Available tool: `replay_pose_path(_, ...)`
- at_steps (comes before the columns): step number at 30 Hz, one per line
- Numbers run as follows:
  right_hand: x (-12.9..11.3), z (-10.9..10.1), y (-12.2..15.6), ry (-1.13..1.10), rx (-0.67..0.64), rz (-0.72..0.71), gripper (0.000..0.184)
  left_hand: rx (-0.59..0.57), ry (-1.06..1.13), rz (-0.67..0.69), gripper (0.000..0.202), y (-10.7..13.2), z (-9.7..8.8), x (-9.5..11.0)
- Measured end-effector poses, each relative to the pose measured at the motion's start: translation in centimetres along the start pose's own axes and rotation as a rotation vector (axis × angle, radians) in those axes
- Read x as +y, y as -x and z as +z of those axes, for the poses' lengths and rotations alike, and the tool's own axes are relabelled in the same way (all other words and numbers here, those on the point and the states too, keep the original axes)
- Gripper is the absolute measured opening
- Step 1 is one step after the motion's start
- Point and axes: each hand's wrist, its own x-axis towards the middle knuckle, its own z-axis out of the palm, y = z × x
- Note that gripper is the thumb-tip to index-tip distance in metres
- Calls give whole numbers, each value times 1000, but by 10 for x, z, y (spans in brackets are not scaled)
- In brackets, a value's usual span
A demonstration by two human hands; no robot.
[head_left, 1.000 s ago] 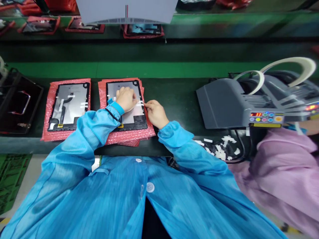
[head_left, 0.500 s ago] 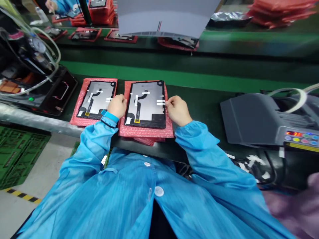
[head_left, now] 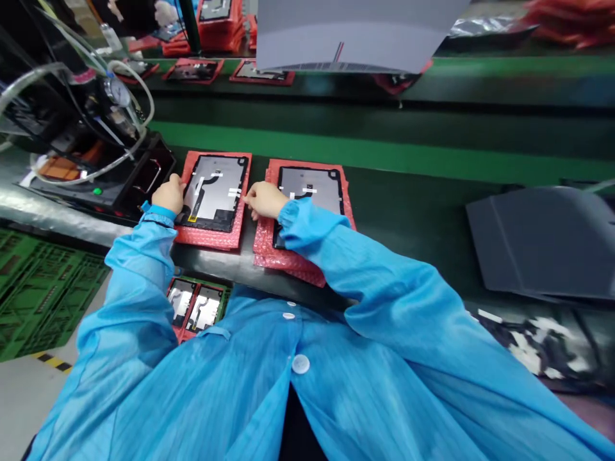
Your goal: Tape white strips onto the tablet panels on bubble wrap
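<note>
A tablet screen panel (head_left: 216, 192), silver-backed with a black border and ribbon cable, lies on a pink bubble-wrap bag (head_left: 206, 238). My left hand (head_left: 169, 194) is closed at the bag's left edge, its fingertips partly hidden. At the right edge, the thumb and fingers of my right hand (head_left: 265, 200) are pinched together on the bag. A second screen panel (head_left: 319, 186) lies to the right on a stack of pink bubble-wrap bags (head_left: 288, 259), partly covered by my right hand and sleeve.
A black machine with hoses and a gauge (head_left: 118, 93) stands at left; a grey machine (head_left: 538, 240) stands at right. Bagged panels (head_left: 195, 70) lie on the far shelf below a grey hood (head_left: 355, 32). More panels sit in a green crate (head_left: 225, 301) below the bench edge.
Both hands have moved left, from the right-hand panel to the left-hand one. The right-hand bag now lies slightly turned. My view has shifted left.
</note>
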Motion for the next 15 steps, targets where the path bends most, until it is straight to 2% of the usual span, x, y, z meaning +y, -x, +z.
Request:
replay_pose_path(2, 0, -22, 42, 61, 2, -22, 16, -32, 3, 4, 41, 2, -3, -1)
replay_pose_path(4, 12, -53, 97, 20, 99, -57, 8, 1, -17, 4, 46, 9, -11, 7)
replay_pose_path(5, 23, -69, 126, -37, 195, -20, 13, 49, -33, 20, 49, 15, -16, 15)
replay_pose_path(7, 54, -98, 183, -161, 560, 162, 28, 162, -31, 132, 55, 30, -23, 37)
replay_pose_path(9, 89, -123, 235, -217, 1035, 356, 34, 223, 40, 365, 53, 49, -26, 67)
replay_pose_path(11, 119, -144, 277, -220, 1470, 509, 32, 234, 141, 635, 47, 69, -24, 103)
replay_pose_path(12, 131, -153, 295, -209, 1625, 570, 31, 233, 186, 757, 44, 78, -22, 121)
replay_pose_path(13, 141, -161, 309, -200, 1722, 626, 30, 227, 226, 863, 42, 87, -20, 139)
replay_pose_path(15, 156, -176, 328, -224, 1763, 712, 31, 200, 291, 1026, 39, 104, -15, 173)
